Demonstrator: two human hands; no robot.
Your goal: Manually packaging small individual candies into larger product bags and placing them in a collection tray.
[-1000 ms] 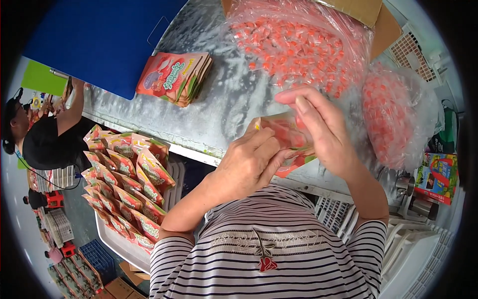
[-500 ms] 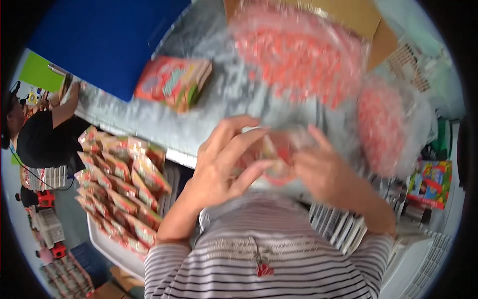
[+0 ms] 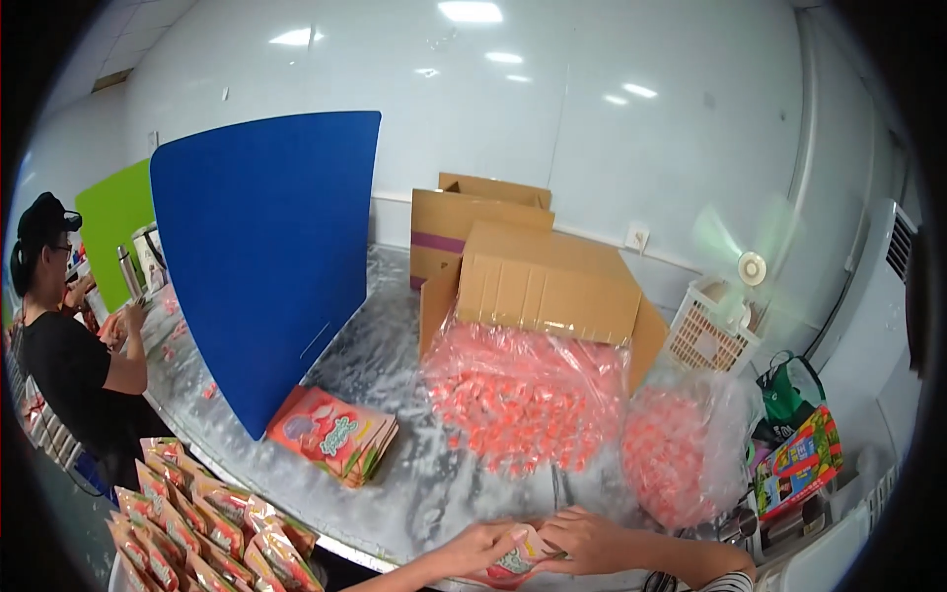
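Note:
At the table's near edge, low in the view, I hold a pink and cream printed pouch [image 3: 520, 559]. My left hand [image 3: 480, 548] is closed on its left side. My right hand [image 3: 589, 541] grips its upper right side with the fingers curled. The pouch's lower part is cut off by the picture's edge. Beyond my hands, small red-pink wrapped pieces [image 3: 513, 424] spill from a clear plastic bag. To the left lies a stack of flat pouches [image 3: 333, 434] of the same print.
Several filled pouches [image 3: 202, 523] stand in a tray at lower left. A blue divider [image 3: 271, 257] rises behind the stack. An open cardboard box [image 3: 547, 281] and a second clear bag of pink pieces [image 3: 676, 454] are beyond. A fan [image 3: 752, 268] spins at right; a co-worker [image 3: 74, 370] stands at left.
The view has tilted up, so the far wall and boxes show and my hands sit lower in the picture. My left hand's spread fingers have closed on the pouch.

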